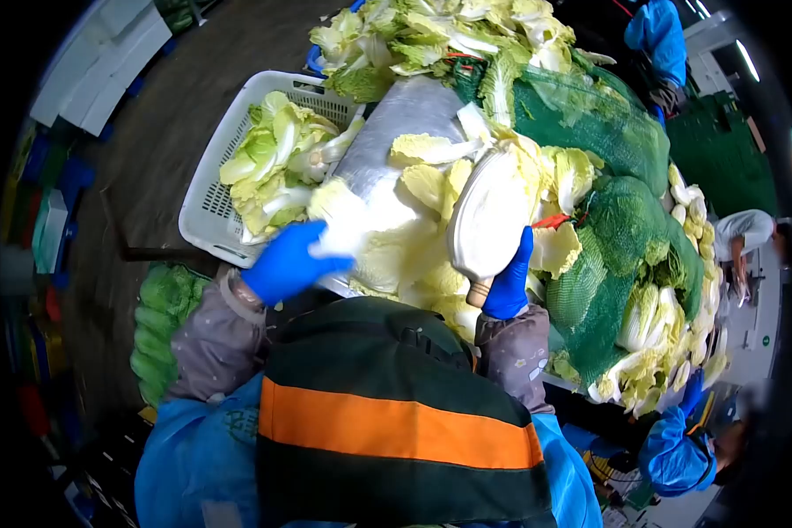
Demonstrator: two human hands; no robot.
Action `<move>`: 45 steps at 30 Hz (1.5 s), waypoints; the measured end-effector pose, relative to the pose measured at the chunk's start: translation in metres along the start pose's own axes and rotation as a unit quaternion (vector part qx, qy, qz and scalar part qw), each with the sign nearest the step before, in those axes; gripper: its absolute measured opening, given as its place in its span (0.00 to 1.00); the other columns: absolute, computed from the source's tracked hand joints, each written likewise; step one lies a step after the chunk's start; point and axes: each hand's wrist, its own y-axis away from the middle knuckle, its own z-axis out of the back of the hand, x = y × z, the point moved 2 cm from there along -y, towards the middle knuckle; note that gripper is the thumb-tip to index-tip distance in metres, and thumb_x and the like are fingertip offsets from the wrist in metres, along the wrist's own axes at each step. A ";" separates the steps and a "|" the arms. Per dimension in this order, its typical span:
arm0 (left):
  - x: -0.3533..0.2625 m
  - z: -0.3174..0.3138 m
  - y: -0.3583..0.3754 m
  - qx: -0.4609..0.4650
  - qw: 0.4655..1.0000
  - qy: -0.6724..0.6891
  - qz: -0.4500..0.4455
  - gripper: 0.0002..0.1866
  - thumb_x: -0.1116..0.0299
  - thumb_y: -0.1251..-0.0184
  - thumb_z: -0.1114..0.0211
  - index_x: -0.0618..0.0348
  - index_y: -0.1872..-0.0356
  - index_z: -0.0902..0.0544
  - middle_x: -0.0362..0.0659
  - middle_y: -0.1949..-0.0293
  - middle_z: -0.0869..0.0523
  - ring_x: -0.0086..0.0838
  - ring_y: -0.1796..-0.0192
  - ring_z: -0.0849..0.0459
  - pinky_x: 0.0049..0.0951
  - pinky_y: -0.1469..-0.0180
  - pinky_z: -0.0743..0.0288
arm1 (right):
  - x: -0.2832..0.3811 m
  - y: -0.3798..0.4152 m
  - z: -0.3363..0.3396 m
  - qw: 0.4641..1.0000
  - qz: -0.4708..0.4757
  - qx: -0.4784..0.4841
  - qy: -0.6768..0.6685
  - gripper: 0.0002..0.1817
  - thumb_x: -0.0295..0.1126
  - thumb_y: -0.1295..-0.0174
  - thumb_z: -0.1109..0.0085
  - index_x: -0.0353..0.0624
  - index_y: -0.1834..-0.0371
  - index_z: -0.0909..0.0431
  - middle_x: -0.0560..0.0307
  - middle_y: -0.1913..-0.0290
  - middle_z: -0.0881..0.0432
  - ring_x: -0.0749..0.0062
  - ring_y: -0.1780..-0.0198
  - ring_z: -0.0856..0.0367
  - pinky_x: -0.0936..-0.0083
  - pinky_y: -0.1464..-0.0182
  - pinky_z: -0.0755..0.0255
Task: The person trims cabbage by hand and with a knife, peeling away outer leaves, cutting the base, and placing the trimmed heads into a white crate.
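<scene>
My left hand point(289, 262), in a blue glove, grips the pale end of a napa cabbage point(387, 238) lying on the metal table point(396, 114). In my right hand point(510, 283), also blue-gloved, is the wooden handle of a wide-bladed knife point(488, 216). Its blade stands upright over the cabbage's right side. Loose yellow-green leaves point(431, 150) lie around the cabbage.
A white plastic basket point(209, 204) with cut leaves sits left of the table. Green net bags point(625, 220) of cabbages pile up on the right, with more cabbages point(440, 35) at the far end. Other people in blue sleeves point(660, 35) work at the top right and bottom right point(678, 444).
</scene>
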 end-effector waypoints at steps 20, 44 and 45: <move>-0.067 -0.031 -0.081 0.095 0.900 0.410 -0.112 0.30 0.67 0.45 0.31 0.63 0.42 0.30 0.49 0.44 0.27 0.32 0.41 0.29 0.30 0.42 0.32 | -0.031 0.038 -0.004 0.978 -0.103 0.070 0.168 0.33 0.46 0.34 0.57 0.40 0.31 0.48 0.47 0.33 0.39 0.59 0.35 0.36 0.65 0.35 0.41; -0.050 -0.008 -0.063 0.005 0.937 0.347 0.041 0.20 0.65 0.45 0.32 0.62 0.55 0.26 0.45 0.61 0.18 0.28 0.59 0.18 0.25 0.56 0.24 | 0.029 0.103 -0.002 0.683 0.194 0.152 0.688 0.17 0.44 0.45 0.42 0.44 0.60 0.20 0.55 0.80 0.26 0.63 0.79 0.27 0.72 0.76 0.36; -0.048 -0.011 -0.068 0.023 0.941 0.334 0.047 0.19 0.64 0.45 0.32 0.62 0.56 0.25 0.45 0.61 0.18 0.27 0.59 0.18 0.24 0.56 0.24 | 0.032 0.101 -0.006 0.676 0.192 0.162 0.692 0.17 0.44 0.45 0.42 0.44 0.60 0.20 0.56 0.80 0.25 0.63 0.79 0.27 0.72 0.76 0.36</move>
